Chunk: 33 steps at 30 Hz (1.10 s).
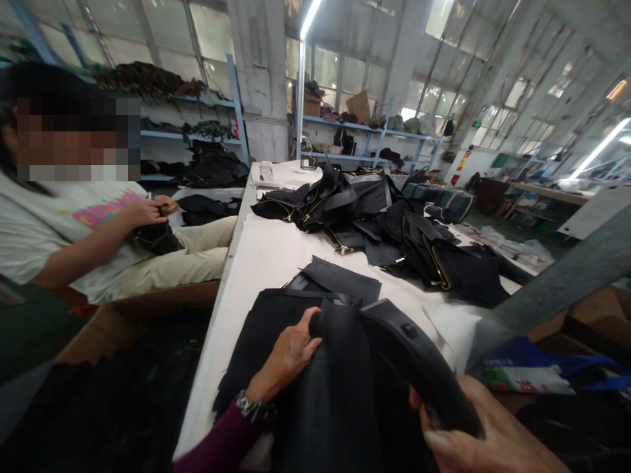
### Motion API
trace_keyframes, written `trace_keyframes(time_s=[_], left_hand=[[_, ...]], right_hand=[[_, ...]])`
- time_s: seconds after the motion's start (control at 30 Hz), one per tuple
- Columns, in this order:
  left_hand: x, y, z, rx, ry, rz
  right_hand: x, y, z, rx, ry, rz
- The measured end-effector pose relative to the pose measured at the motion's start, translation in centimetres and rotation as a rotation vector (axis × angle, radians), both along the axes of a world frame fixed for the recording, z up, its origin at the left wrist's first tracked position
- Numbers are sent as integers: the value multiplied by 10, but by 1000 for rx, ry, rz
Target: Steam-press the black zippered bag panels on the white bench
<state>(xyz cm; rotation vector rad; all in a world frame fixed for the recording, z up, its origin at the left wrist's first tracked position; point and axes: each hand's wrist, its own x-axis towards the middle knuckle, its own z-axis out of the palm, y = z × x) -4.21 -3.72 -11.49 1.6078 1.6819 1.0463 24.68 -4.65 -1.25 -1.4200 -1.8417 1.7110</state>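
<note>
Head view: left hand (282,360) and right hand (476,427) clench a black panel (335,387), its long axis pointing toward the person.

View: your head camera, looking forward and down
Facing: along the white-covered worktable (256,263)
Nearness: close above your left hand (283,358) and right hand (478,427)

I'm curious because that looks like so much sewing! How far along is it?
It's hard to tell exactly. Done-looking: the heaped black pieces have gold zippers attached. In hand: a stiff-edged black piece, held by the left hand and right hand. Left: the flat black pieces nearby show no zippers that I can see.
</note>
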Motion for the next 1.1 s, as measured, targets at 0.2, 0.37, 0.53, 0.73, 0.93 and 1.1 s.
trace_keyframes(time_s=[0.2, 0.37, 0.53, 0.73, 0.93, 1.1], left_hand=[[-9, 19, 0, -45, 153, -162], [-10, 21, -4, -80, 191, -161], [-16, 25, -9, -50, 235, -225], [-15, 24, -17, -53, 164, -137], [-9, 19, -15, -32, 182, -93], [-8, 20, -7, -68, 178, -113]], right_hand=[[-1, -2, 2, 86, -23, -4], [-5, 2, 6, 56, -90, -24], [-6, 7, 0, 18, -41, 61], [-12, 14, 4, -36, -12, 168], [-23, 20, 11, 36, -44, 207], [-23, 16, 6, 17, -142, 67]])
